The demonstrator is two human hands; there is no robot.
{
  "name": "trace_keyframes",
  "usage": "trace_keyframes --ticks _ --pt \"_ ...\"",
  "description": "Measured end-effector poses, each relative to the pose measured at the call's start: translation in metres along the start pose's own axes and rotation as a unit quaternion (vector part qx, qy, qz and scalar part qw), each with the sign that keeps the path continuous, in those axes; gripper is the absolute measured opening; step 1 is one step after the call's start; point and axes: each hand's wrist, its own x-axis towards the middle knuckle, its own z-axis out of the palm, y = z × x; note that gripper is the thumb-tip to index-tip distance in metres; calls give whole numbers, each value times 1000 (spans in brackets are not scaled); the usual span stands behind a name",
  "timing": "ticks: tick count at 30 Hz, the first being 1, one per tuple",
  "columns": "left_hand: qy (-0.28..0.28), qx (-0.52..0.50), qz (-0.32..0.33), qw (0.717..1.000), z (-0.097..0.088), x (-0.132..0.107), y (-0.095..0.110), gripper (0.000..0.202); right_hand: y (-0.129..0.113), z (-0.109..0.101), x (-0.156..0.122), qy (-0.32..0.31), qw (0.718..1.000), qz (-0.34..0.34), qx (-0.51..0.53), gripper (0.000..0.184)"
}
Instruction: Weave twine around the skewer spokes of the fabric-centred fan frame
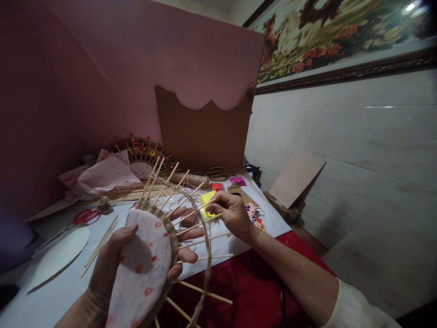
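Observation:
My left hand point(114, 248) grips a half-round craft panel point(146, 259) covered in white cloth with small red flowers, thumb on the front and fingers spread behind it. Woven twine point(170, 234) runs round its curved edge. Thin wooden sticks point(216, 296) fan out from that edge, and a loose loop of twine point(208, 255) passes among them farther out. Near the upper right sticks, my right hand point(234, 216) is closed in a pinch by the stick ends. Whether it holds a stick or the twine between thumb and finger I cannot tell.
Red scissors point(86, 217), loose sticks point(100, 246) and a white oval piece point(63, 257) lie on the left. Behind are a decorated arch point(145, 148), floral cloth point(105, 173), a twine roll point(189, 179) and yellow packet point(207, 200). Cardboard point(205, 136) stands at the back.

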Motion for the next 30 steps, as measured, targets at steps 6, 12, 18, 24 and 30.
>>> trace_keyframes --ticks 6,12,18,24,30 --pt "-21 1 -22 1000 1 3 -2 52 -3 1 -3 -35 999 14 2 27" --pt "-53 -2 -57 997 -7 1 -2 59 -4 -4 2 -51 996 60 35 32" --pt "-59 -25 -55 996 -1 1 -5 54 -4 -13 9 -118 965 182 144 39" --pt "-31 -22 -99 994 -5 2 -3 50 -8 -18 10 -110 965 199 134 43" --pt "-3 15 -115 993 -8 3 -3 55 -16 -11 8 4 991 134 16 40"
